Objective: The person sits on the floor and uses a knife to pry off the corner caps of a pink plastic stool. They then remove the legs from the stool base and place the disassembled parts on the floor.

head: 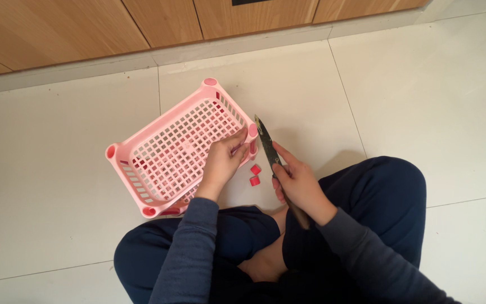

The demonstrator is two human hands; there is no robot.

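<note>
Pink plastic lattice basket (175, 149), rectangular, rests on the pale tiled floor (423, 84) in front of your crossed legs (367, 191), turned at an angle with one corner post toward you. Your left hand (223, 163) lies over its near right corner, fingers curled and pinching the rim beside a darker pink corner post (252, 130). Your right hand (299, 183) is wrapped firmly around the handle of a long dark knife (266, 143), whose blade points away from you and ends just beside that same corner; whether the edge touches the plastic cannot be told. Two small red caps or cut pieces (255, 175) lie on the tile between your hands, just beside the basket's side. Judged from this arrangement, the step in hand is working the blade at the corner post while the other hand steadies the basket. Any next stroke calls for a firm hold on the rim, with your left fingertips kept clear of the blade's path. Wooden cabinet fronts (85, 28) run along the far edge of the floor.
</note>
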